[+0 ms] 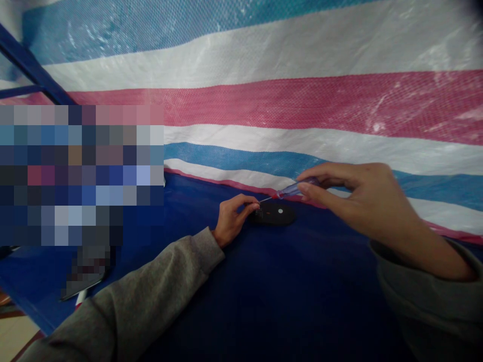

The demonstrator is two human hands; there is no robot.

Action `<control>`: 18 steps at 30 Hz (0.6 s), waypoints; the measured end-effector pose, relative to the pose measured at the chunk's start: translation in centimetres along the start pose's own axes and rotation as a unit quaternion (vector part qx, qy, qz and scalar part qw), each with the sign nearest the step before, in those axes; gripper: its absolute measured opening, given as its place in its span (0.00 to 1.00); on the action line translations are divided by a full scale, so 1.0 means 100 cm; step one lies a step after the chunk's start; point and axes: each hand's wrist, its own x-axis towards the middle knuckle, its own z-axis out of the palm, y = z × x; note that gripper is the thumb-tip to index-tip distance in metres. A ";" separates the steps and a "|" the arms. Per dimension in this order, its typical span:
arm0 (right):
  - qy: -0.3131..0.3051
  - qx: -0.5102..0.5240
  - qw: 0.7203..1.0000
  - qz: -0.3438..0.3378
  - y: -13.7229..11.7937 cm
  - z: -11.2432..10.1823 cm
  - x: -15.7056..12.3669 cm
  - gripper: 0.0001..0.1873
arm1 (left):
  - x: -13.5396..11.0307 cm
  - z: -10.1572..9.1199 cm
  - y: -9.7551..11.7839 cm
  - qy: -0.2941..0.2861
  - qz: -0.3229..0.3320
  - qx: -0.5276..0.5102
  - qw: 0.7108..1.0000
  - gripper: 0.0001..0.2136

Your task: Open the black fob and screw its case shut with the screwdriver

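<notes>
A small black oval device with a pale round spot lies flat on the dark blue table, close to the striped sheet behind it. My left hand is closed on the device's left end, fingertips pinching its edge. My right hand pinches the blue see-through handle of a small screwdriver. The thin metal shaft slants down and left, with its tip near the device's left end, by my left fingertips. Both arms wear grey sleeves.
A woven plastic sheet in blue, white and red stripes hangs right behind the device. A blurred-out patch covers the left. A dark blue metal frame runs at the upper left. The table's edge and floor show at the lower left.
</notes>
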 end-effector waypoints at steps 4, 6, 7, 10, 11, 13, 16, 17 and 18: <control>0.019 0.007 1.000 0.008 -0.001 -0.002 0.000 0.10 | 0.001 0.001 0.001 -0.013 0.025 0.019 0.999 0.09; 0.002 0.003 1.000 0.001 -0.001 -0.002 0.000 0.08 | 0.001 0.001 0.001 -0.020 0.051 0.035 0.998 0.08; -0.007 0.001 1.000 -0.003 -0.001 -0.001 0.001 0.08 | 0.001 0.001 0.002 -0.023 0.063 0.042 0.997 0.08; -0.021 -0.004 1.000 -0.013 0.000 0.001 0.001 0.08 | 0.000 0.001 0.001 -0.035 0.090 0.052 0.994 0.08; -0.024 -0.005 1.000 -0.014 0.000 0.002 0.002 0.08 | 0.000 0.001 0.001 -0.040 0.096 0.053 0.993 0.08; -0.027 -0.008 0.999 -0.018 0.000 0.002 0.002 0.08 | -0.001 0.002 0.000 -0.048 0.106 0.057 0.992 0.08; -0.033 -0.009 0.999 -0.028 0.000 0.004 0.002 0.09 | -0.001 0.002 -0.002 -0.061 0.122 0.067 0.988 0.08; -0.033 -0.005 0.999 -0.031 -0.001 0.004 0.001 0.09 | -0.002 0.002 -0.002 -0.066 0.130 0.072 0.987 0.08; -0.033 0.000 0.999 -0.033 -0.002 0.005 0.001 0.08 | -0.002 0.002 -0.002 -0.070 0.137 0.077 0.985 0.07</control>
